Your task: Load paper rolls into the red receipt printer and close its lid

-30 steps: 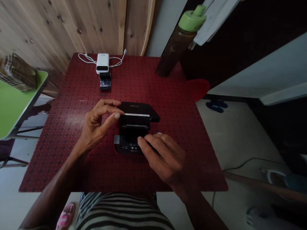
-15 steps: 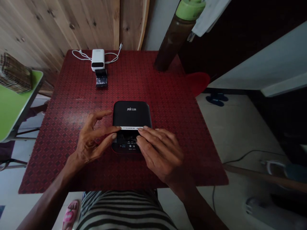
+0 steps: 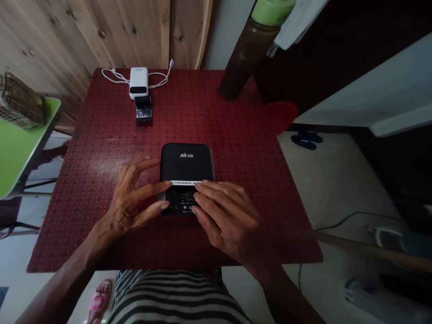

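Observation:
A flat black device with rounded corners lies on the red patterned table in front of me. It has a white logo near its far edge, a thin white printed strip across the middle and small markings nearer me. My left hand is spread, its index fingertip at the strip's left end and its thumb lower on the device's left side. My right hand lies over the right side, its fingers stretched out and close together, fingertips at the strip's right end. The right hand covers that corner of the device.
At the back of the red table stand a white gadget with a cable, a black piece before it, and a tall brown bottle with green lid. A green table is left; a red stool sits right.
My left thumb has moved slightly down and away from the index finger. My right thumb has shifted down, farther from the fingers. The device stays in place on the table.

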Tool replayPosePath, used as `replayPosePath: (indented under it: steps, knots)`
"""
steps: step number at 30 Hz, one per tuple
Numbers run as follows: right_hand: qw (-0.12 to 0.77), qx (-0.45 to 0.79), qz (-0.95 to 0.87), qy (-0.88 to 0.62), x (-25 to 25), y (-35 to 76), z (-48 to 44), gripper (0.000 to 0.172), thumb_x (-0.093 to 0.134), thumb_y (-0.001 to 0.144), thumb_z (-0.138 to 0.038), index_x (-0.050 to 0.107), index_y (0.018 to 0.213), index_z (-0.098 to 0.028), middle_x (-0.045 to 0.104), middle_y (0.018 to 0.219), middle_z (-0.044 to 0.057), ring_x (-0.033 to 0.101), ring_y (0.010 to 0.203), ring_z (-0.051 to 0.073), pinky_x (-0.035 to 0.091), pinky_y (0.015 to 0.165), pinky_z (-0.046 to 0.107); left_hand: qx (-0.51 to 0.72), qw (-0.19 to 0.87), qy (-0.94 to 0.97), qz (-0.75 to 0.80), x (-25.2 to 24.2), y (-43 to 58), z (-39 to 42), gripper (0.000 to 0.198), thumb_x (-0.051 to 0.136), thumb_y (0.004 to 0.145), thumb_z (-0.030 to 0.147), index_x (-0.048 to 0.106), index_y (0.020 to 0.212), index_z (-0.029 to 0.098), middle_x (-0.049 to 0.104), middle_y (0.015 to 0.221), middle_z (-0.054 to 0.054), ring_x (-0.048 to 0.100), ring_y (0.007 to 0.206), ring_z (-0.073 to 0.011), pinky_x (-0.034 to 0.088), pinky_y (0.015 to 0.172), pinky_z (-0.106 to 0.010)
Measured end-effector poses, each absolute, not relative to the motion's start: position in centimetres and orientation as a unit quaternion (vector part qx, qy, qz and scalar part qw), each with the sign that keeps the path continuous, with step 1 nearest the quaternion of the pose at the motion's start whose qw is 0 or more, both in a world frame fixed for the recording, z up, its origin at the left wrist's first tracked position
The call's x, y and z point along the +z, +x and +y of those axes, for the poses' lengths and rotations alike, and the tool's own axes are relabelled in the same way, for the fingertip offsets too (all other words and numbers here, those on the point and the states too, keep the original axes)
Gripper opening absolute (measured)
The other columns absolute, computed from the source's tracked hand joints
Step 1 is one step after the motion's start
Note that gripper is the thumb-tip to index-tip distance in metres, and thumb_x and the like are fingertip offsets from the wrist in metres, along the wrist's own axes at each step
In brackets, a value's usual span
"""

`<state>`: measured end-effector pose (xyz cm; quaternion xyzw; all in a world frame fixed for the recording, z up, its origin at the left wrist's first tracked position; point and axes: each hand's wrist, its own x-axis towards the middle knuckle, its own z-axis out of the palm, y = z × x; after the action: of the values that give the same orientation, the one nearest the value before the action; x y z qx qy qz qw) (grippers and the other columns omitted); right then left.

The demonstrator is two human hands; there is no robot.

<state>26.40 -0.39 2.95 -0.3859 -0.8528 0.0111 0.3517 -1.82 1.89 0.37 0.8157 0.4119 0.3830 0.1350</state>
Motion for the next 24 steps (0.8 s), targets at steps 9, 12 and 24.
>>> replayPosePath:
  steps: [9, 12, 24]
  knots:
    - [0.443, 0.045, -0.775, -0.449, 1.3, 28.4, -0.3, 0.035, 0.072, 0.111, -0.018, 0.076, 0.145, -0.027, 0.089, 0.131, 0.010, 0.085, 0.123, 0.030, 0.069, 0.106, 0.051, 0.503, 0.444, 0.543, 0.505, -1.1, -0.7, -0.2, 0.048, 0.088, 0.101, 0.042, 0.079, 0.149, 0.038, 0.075, 0.155, -0.009, 0.072, 0.142, -0.0320, 0.061, 0.118, -0.049]
    - [0.465, 0.091, -0.705, -0.527, -1.1, 30.3, 0.9, 0.018, 0.068, 0.114, -0.034, 0.085, 0.119, -0.028, 0.091, 0.110, 0.007, 0.086, 0.101, 0.028, 0.068, 0.096, 0.048, 0.506, 0.518, 0.454, 0.519, -1.7, -0.2, -1.1, 0.055, 0.091, 0.098, 0.047, 0.076, 0.149, 0.035, 0.077, 0.152, -0.010, 0.075, 0.140, -0.0326, 0.064, 0.113, -0.047]
    - [0.448, 0.279, -0.569, -0.630, -6.8, 31.0, 4.2, 0.035, 0.065, 0.102, -0.056, 0.081, 0.096, -0.025, 0.084, 0.090, 0.005, 0.074, 0.078, 0.024, 0.053, 0.074, 0.037, 0.484, 0.507, 0.434, 0.566, 0.3, 2.7, -1.4, 0.049, 0.084, 0.097, 0.046, 0.076, 0.140, 0.025, 0.082, 0.142, -0.014, 0.078, 0.134, -0.0332, 0.063, 0.112, -0.048]
